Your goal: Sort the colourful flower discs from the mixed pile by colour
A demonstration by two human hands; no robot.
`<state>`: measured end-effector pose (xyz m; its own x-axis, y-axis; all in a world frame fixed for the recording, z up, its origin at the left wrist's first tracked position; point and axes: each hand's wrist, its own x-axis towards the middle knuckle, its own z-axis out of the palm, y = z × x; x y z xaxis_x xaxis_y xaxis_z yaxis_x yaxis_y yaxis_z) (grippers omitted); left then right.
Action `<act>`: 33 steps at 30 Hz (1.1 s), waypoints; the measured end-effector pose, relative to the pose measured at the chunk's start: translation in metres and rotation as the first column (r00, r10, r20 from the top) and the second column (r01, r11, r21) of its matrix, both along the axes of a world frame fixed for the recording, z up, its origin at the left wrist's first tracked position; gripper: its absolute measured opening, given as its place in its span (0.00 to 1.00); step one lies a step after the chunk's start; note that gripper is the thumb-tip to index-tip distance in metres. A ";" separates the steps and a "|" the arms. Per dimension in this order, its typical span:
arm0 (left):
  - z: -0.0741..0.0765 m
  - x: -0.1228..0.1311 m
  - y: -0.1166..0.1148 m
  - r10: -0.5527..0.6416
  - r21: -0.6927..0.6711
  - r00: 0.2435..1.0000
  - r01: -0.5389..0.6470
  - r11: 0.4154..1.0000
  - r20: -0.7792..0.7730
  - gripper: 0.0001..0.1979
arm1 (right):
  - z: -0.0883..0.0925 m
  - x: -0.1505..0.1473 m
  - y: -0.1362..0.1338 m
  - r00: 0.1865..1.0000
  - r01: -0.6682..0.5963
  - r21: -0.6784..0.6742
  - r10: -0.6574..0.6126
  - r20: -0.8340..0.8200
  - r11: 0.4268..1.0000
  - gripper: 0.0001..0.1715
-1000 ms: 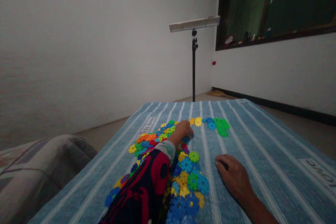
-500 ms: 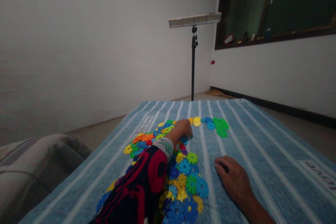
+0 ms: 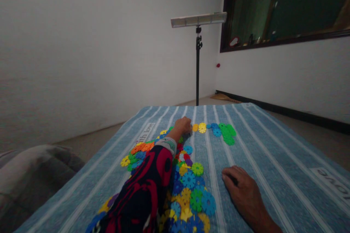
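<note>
My left hand (image 3: 183,125) reaches forward over the far part of the cloth, fingers bent down and drawn together beside the left end of a row of plastic snowflake discs. What it grips, if anything, is hidden under the fingers. Along that row lie an orange disc (image 3: 195,127), a yellow disc (image 3: 202,127), blue discs (image 3: 217,131) and green discs (image 3: 228,133). My right hand (image 3: 243,189) rests on the cloth, loosely curled, a gap showing between thumb and fingers and nothing visible in it. Between the hands spreads a pile of mixed-colour discs (image 3: 188,179), partly covered by my left sleeve.
A blue striped cloth (image 3: 262,145) covers the table. Beyond its far edge stands a light panel (image 3: 198,20) on a black pole (image 3: 197,76). Grey fabric (image 3: 35,185) bulges at the left. A dark-framed window (image 3: 287,7) is at the upper right.
My left hand has shifted left and slightly farther away, uncovering the orange disc and discs near its wrist. My right hand stays on the cloth. The view has turned slightly.
</note>
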<state>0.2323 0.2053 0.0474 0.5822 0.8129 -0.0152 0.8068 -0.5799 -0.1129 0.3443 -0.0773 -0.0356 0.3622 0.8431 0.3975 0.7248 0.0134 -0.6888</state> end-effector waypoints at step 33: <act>-0.005 0.002 0.018 0.016 -0.199 0.998 -0.003 0.980 0.066 0.17 | 0.001 0.000 -0.002 1.000 0.003 0.003 -0.003 -0.029 1.000 0.13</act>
